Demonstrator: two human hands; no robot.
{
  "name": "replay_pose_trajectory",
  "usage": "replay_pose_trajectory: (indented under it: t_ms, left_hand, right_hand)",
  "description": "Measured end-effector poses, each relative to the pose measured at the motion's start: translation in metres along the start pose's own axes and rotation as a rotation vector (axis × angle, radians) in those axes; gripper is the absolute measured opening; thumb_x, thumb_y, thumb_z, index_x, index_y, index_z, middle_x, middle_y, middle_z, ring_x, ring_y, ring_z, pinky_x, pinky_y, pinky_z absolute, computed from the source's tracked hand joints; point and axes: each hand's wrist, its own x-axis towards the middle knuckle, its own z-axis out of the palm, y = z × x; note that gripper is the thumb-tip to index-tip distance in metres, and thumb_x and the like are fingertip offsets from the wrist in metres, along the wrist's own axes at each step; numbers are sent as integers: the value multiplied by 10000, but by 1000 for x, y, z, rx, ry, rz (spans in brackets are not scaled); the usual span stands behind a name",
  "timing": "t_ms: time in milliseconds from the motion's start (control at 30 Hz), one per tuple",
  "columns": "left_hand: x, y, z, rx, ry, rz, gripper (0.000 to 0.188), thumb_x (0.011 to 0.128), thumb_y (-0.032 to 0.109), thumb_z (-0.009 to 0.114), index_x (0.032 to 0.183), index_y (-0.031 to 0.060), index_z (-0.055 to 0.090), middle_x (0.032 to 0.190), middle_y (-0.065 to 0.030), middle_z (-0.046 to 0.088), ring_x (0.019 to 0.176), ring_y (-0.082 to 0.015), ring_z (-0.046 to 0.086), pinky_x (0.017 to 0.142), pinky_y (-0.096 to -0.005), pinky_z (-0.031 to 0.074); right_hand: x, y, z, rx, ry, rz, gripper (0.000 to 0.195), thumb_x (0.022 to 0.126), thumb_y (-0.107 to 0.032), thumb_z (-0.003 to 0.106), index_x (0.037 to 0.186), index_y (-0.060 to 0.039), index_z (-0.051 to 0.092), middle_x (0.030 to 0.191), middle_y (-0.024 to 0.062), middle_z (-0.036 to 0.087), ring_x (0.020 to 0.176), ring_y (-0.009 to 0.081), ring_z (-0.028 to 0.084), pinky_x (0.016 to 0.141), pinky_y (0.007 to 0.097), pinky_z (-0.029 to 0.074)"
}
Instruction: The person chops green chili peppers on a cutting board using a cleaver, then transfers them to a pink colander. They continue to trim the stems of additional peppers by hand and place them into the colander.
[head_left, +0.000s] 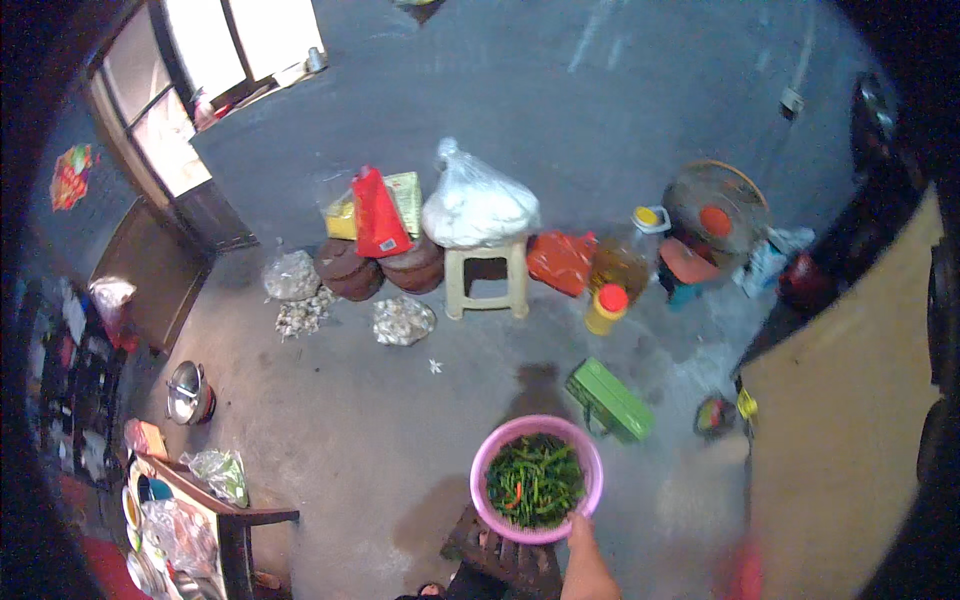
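Observation:
A round pink plastic basket (484, 491) is near the bottom middle of the view. Inside lie many green chili peppers (534, 480), with one orange-red piece (514, 495) among them. My right hand (579, 528) grips the basket's rim at its lower right. My left hand is out of view. Below the basket, a dark slatted wooden stool (517, 559) shows in part, and my feet and dark legwear are at the lower edge.
A green box (611, 401) is on the floor beyond the basket. Further off are a pale plastic stool (486, 301) bearing a white bag (480, 206), and a red-lidded jar (604, 315). A cluttered table (259, 516) stands left; a tan surface (832, 420) lies right.

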Motion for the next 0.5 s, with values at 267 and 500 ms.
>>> replay_pose_trajectory:
  t_ms: [267, 500]
  left_hand:
    - [-28, -25, 34, -213, 111, -89, 142, 847, 108, 596, 825, -31, 595, 662, -84, 561, 527, -149, 501, 452, -276, 386]
    - [-40, -32, 47, -74, 75, -5, 187, 855, 162, 600, 878, -23, 621, 698, -84, 596, 600, -159, 540, 546, -293, 443]
  right_hand:
    - [-32, -32, 4, -264, -617, 17, 509, 724, -37, 596, 1212, -32, 451, 1087, 128, 533, 909, 285, 550, 801, 411, 463]
    - [-67, -90, 61, -150, -240, 252, 363, 680, 31, 613, 1016, -51, 506, 853, 82, 514, 791, 233, 544, 676, 371, 513]
